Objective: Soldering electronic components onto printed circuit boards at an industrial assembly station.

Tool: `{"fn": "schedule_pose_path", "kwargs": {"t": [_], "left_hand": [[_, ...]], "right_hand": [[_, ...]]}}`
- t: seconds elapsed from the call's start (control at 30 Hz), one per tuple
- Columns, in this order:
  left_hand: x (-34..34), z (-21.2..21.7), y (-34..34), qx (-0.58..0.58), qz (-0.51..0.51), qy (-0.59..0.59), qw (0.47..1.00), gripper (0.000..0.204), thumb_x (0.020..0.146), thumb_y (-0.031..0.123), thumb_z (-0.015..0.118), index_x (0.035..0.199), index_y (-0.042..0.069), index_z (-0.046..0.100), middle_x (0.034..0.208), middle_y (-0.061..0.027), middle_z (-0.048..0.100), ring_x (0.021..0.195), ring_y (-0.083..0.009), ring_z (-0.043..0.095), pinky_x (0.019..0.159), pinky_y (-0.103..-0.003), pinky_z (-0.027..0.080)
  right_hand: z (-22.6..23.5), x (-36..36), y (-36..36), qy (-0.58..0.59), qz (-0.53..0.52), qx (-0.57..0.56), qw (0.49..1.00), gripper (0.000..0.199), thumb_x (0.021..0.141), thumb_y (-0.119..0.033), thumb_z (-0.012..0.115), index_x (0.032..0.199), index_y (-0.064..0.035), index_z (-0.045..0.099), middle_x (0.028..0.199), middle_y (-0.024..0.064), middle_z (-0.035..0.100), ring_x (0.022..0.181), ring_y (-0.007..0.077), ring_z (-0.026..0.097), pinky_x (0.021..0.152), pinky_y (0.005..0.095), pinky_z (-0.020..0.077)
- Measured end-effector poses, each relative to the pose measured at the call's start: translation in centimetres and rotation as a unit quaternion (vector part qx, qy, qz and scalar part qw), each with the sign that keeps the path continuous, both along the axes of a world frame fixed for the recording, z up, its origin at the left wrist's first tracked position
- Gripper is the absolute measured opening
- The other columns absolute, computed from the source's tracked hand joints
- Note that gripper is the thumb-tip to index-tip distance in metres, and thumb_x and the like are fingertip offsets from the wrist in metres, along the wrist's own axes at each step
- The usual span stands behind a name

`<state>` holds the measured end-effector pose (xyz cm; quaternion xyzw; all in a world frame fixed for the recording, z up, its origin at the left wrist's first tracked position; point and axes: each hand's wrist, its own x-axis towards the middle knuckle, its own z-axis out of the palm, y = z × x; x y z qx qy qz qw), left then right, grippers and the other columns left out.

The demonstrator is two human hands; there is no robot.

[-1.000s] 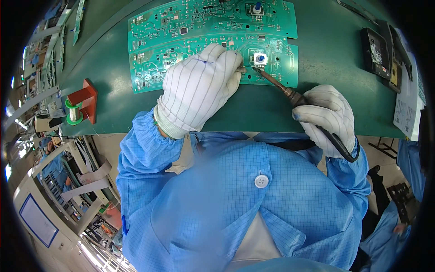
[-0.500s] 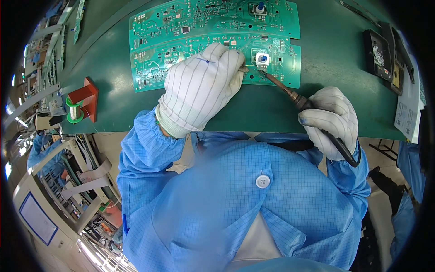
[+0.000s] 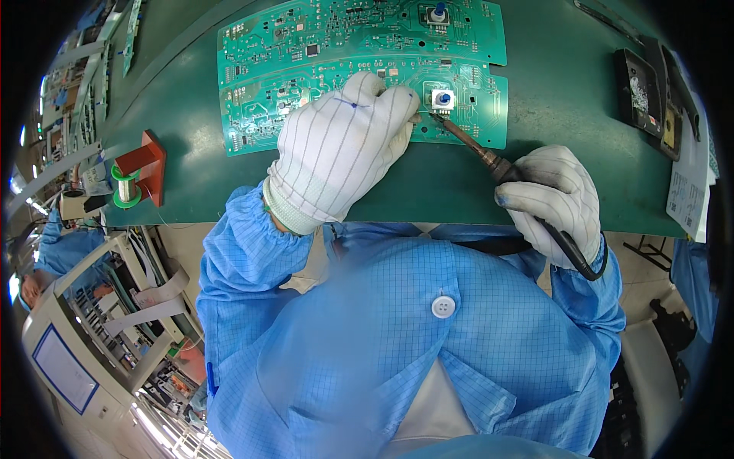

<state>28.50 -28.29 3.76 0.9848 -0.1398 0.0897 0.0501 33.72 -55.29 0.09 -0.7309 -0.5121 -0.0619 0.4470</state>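
Two joined green circuit boards [image 3: 363,63] lie on the bench, each carrying a white rotary knob part with a blue shaft. My right hand [image 3: 556,200], in a striped white glove, is closed round the handle of a soldering iron [image 3: 483,153]. The iron's tip meets the nearer board just below the nearer knob part [image 3: 443,99]. My left hand [image 3: 344,145], gloved alike, rests over the middle of that board with its fingers pinched. A short end of thin solder wire shows at its fingertips, close to the iron tip; the rest is hidden under the glove.
A solder spool [image 3: 127,187] sits on a red-brown stand [image 3: 155,164] at the bench's left. At the right lie a black tray [image 3: 639,93] with silvery bits, an iron holder and white paper [image 3: 686,187]. Other people in blue are at both sides.
The iron and my right hand have shifted slightly left, the tip moving along the lower edge of the knob part. My left hand has barely moved.
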Motion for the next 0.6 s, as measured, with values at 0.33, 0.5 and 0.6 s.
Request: {"fn": "schedule_pose_path", "kwargs": {"t": [0.33, 0.5, 0.6], "left_hand": [[0.1, -0.1, 0.2, -0.004, -0.014, -0.017, 1.000, 0.018, 0.083, 0.021, 0.070, 0.092, 0.012, 0.058, 0.078, -0.0079, 0.059, 0.060, -0.0227, 0.063, 0.053, -0.034, 0.052], [0.2, -0.3, 0.2, -0.016, -0.016, -0.029, 0.999, 0.017, 0.083, 0.021, 0.070, 0.091, 0.011, 0.058, 0.078, -0.0080, 0.059, 0.059, -0.0231, 0.063, 0.053, -0.034, 0.052], [0.2, -0.5, 0.3, -0.019, -0.010, -0.030, 0.999, 0.017, 0.082, 0.021, 0.070, 0.091, 0.012, 0.059, 0.078, -0.0077, 0.059, 0.059, -0.0232, 0.063, 0.053, -0.034, 0.052]], "right_hand": [[0.5, -1.2, -2.0, 0.292, -0.123, 0.052, 0.947, 0.025, 0.081, 0.009, 0.058, 0.105, 0.0014, 0.061, 0.096, 0.0155, 0.064, 0.076, 0.0177, 0.066, 0.072, 0.0314, 0.0561], [0.7, -1.3, -1.9, 0.335, -0.152, 0.021, 0.930, 0.023, 0.084, 0.007, 0.058, 0.106, 0.0026, 0.061, 0.099, 0.0166, 0.064, 0.078, 0.0184, 0.068, 0.073, 0.0317, 0.0577], [0.7, -1.1, -1.7, 0.304, -0.134, 0.003, 0.943, 0.022, 0.083, 0.007, 0.058, 0.105, 0.0034, 0.061, 0.099, 0.0163, 0.064, 0.080, 0.0197, 0.069, 0.074, 0.0323, 0.0584]]}}
